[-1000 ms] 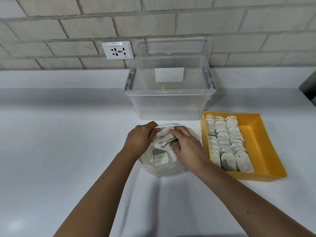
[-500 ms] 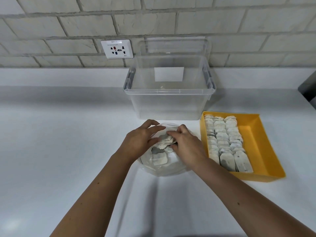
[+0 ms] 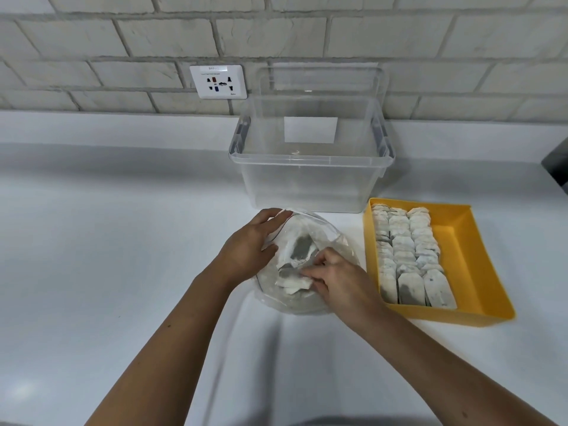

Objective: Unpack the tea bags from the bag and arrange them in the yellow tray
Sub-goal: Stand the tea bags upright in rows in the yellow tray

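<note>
Found both hands at the clear bag (image 3: 333,238), lying on the white tabletop (image 3: 123,256) just in front of a clear bin (image 3: 310,186). Recorded the left hand (image 3: 249,250) gripping the bag's left edge, fingers curled on the film, holding the mouth open. Recorded the right hand (image 3: 341,281) reaching in from the right, fingertips pinched on a small clump of tea bags (image 3: 292,279) at the near side of the pile; could not tell the count in the pinch. Noted further tea bags loose in the bag beyond the fingers. Located the yellow tray (image 3: 479,272) to the right of the bag, near but not touching, long axis running away from the person and leaning slightly leftward at the far end. Counted three rows (image 3: 408,259) of overlapping tea bags filling its left part, right part bare. Judged the task well along, bag not yet emptied. Judged the right hand clearly the nearer to the tray; expected a short carry rightward, with each tea bag's long axis turned in line with the rows. Flagged a risk of neighbouring tea bags dragging out with the pinch.
</note>
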Available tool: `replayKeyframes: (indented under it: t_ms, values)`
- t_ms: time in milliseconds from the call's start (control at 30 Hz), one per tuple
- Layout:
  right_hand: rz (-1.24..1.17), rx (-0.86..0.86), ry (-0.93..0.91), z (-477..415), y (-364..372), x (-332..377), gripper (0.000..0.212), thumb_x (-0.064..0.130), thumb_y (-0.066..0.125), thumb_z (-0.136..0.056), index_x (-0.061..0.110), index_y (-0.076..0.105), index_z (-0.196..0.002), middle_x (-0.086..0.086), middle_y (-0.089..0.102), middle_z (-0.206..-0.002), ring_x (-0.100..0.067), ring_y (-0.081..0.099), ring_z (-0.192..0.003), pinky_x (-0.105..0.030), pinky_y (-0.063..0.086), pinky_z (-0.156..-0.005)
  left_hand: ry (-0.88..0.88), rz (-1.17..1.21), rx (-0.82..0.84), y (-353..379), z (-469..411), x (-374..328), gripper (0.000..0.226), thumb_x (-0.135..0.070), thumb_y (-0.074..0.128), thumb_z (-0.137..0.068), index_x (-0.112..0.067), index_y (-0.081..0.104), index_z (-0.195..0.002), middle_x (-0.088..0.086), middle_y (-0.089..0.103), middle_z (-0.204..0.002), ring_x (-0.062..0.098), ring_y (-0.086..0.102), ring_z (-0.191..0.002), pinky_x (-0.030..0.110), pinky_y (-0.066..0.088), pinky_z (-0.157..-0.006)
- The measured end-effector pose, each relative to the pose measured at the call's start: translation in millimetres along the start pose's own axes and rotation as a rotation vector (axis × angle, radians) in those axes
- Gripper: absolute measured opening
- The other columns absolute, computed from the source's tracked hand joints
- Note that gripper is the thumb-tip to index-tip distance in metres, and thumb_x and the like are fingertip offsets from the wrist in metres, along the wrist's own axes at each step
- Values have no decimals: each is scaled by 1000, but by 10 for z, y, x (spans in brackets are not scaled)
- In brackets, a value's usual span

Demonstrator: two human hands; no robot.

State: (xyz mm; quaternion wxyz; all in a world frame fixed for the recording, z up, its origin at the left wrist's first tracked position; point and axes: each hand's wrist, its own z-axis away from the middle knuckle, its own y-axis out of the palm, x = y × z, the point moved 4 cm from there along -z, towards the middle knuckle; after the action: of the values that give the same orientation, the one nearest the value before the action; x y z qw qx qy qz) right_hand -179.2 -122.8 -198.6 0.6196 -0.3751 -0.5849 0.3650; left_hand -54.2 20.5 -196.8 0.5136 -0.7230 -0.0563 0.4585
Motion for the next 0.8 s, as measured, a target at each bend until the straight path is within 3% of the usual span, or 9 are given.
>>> replayKeyframes:
  t_ms: [133, 233, 367, 467, 533, 667, 800]
  values:
    - [-73, -29, 48, -64, -100, -75, 47, 7, 55, -89, 23, 57, -133, 2, 53, -123, -15, 56, -110, -14, 36, -83, 1, -40, -24, 7, 31, -29, 73, -7, 60, -90, -39, 35, -151, -21, 35, -151, 11, 54, -120, 38, 53, -89]
    - [-131, 3, 76, -112, -141, -98, 39, 5, 51, -90, 17, 63, -126, -2, 59, -120, -17, 56, -112, -15, 34, -86, 4, -57, -40, -5, 69, -56, 68, -12, 62, -90, -41, 39, -147, -24, 35, -150, 7, 53, -121, 33, 53, -86]
    - [-244, -65, 113, -132, -135, -133, 27, 15, 60, -93, 20, 69, -117, 0, 65, -111, -15, 60, -101, -16, 40, -85, -2, -32, -66, -52, 181, -109, 38, -26, 70, -90, -40, 63, -124, -22, 37, -148, -2, 51, -117, 29, 50, -84]
    - [-256, -57, 87, -139, -108, -130, 24, 22, 67, -89, 29, 72, -111, 6, 62, -101, -8, 55, -89, -11, 34, -73, 9, -89, -56, -37, 282, -148, 23, -30, 74, -87, -38, 72, -108, -18, 39, -150, 7, 46, -125, 31, 49, -87]
    - [-227, -33, 83, -138, -103, -109, 24, 31, 69, -87, 33, 72, -111, 9, 59, -100, -6, 54, -91, -11, 35, -71, 11, -117, -53, -22, 325, -168, 22, -29, 75, -86, -37, 74, -107, -15, 39, -153, 12, 43, -131, 31, 48, -90]
    - [-125, 42, 90, -122, -62, -36, 41, 52, 73, -76, 38, 68, -115, 14, 51, -105, -5, 53, -101, -26, 45, -82, -8, -159, -68, -23, 363, -168, 27, -23, 72, -89, -36, 72, -113, -16, 37, -155, 13, 43, -135, 31, 49, -91]
    - [-14, 34, 59, -110, -39, -28, 38, 48, 68, -81, 38, 66, -117, 12, 52, -112, -8, 55, -106, -28, 48, -82, -28, -172, -64, -31, 380, -188, 28, -24, 70, -91, -35, 71, -116, -17, 36, -156, 12, 43, -135, 33, 51, -91]
